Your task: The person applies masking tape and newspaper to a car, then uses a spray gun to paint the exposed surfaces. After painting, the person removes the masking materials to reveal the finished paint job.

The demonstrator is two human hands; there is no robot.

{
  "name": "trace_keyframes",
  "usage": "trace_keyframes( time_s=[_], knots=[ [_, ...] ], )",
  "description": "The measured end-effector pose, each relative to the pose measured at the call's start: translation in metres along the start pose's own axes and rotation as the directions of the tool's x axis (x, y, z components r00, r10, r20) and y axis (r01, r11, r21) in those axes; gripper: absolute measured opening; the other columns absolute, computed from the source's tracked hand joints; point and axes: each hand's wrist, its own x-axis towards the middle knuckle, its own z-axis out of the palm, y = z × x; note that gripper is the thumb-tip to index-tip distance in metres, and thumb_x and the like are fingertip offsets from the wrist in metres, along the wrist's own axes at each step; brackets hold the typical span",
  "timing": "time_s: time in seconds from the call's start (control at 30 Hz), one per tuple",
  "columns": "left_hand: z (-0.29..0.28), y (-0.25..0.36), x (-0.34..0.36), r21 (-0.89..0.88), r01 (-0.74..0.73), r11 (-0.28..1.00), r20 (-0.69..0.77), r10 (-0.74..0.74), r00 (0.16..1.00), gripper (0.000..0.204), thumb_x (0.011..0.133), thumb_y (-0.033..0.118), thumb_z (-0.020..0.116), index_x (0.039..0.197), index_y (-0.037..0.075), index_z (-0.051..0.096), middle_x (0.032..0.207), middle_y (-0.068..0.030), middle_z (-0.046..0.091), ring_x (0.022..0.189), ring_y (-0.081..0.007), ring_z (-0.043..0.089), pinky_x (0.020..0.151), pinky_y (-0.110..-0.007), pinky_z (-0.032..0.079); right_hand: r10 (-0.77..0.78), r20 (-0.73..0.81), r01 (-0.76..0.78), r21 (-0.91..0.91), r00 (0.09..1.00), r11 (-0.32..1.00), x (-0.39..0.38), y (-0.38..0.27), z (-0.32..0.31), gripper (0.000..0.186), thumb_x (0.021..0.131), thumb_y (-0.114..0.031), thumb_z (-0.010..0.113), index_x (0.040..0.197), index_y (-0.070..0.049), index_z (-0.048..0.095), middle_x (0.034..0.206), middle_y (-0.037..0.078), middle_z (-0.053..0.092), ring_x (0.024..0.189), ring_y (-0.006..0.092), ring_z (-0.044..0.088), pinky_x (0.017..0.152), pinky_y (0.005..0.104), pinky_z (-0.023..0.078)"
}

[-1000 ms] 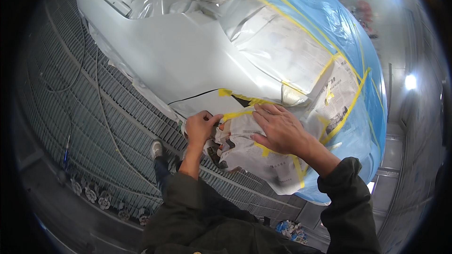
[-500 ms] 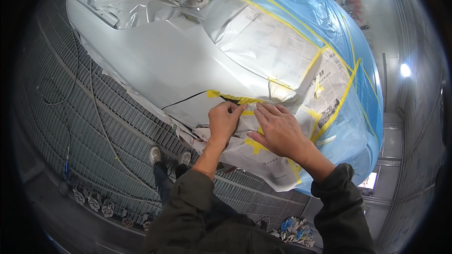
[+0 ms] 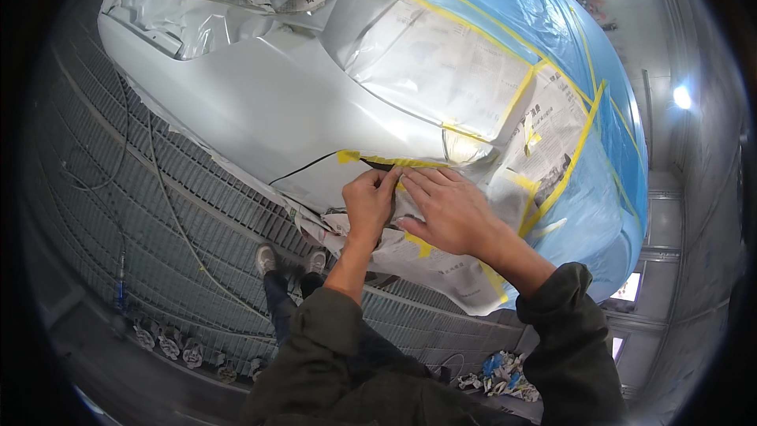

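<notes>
A pale, glossy car body panel (image 3: 244,102) runs across the upper left. Yellow masking tape (image 3: 426,162) follows the upper edge of a dark gap (image 3: 377,164) in it. Below the gap, my left hand (image 3: 369,209) is closed, thumb and fingertips pinched at the tape and newspaper edge; what exactly lies between them is hidden. My right hand (image 3: 451,213) lies flat beside it, fingers stretched out on the paper along the tape, fingertips close to my left fingers. A newspaper sheet (image 3: 465,280) hangs below both hands, with another tape piece (image 3: 420,246) under my right palm.
Blue plastic sheeting (image 3: 611,134) covers the car's right side. Newspaper (image 3: 441,55) taped at its edges masks a window. Grating (image 3: 189,229) forms the floor, with a hose (image 3: 169,197) across it. Crumpled paper (image 3: 505,375) lies near the lower right.
My right hand has slid left along the tape, up against my left hand. My left hand stays pinched at nearly the same spot. The whole view has shifted slightly.
</notes>
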Motion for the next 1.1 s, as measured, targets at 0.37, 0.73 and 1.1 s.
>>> trace_keyframes(
  time_s=[0.37,0.73,1.1],
  knots=[
    [-0.012,-0.008,0.005,0.146,-0.104,0.984,0.069,0.095,0.993,0.036,0.083,0.029,0.078,0.069,-0.003,0.070,0.059,-0.0182,0.061,0.051,-0.0349,0.058,0.052,-0.039,0.046,0.195,0.011,-0.189,-0.186,0.981,0.964,-0.018,-0.008,-0.011,0.067,0.092,-0.048,0.058,0.125,0.010,0.058,0.130,0.021,0.061,0.126,0.0299,0.054,0.112,0.0446,0.034],
    [-0.041,-0.034,0.004,0.300,-0.002,0.954,0.106,-0.031,0.994,0.041,0.078,0.036,0.082,0.068,-0.002,0.070,0.055,-0.0169,0.060,0.049,-0.0349,0.058,0.052,-0.040,0.045,0.249,-0.160,-0.270,-0.120,0.955,0.955,-0.040,-0.036,-0.041,0.044,0.090,-0.033,0.065,0.112,0.005,0.063,0.115,0.016,0.067,0.116,0.0293,0.059,0.106,0.0462,0.039],
    [-0.069,-0.073,-0.011,0.410,0.120,0.904,0.000,-0.132,0.991,0.040,0.077,0.037,0.083,0.066,0.000,0.072,0.051,-0.0130,0.060,0.044,-0.0262,0.057,0.048,-0.037,0.044,0.413,-0.212,-0.345,0.296,0.886,0.891,-0.126,-0.071,-0.063,0.026,0.086,-0.019,0.070,0.106,-0.002,0.069,0.104,0.014,0.072,0.100,0.0291,0.067,0.096,0.0420,0.047]
  ],
)
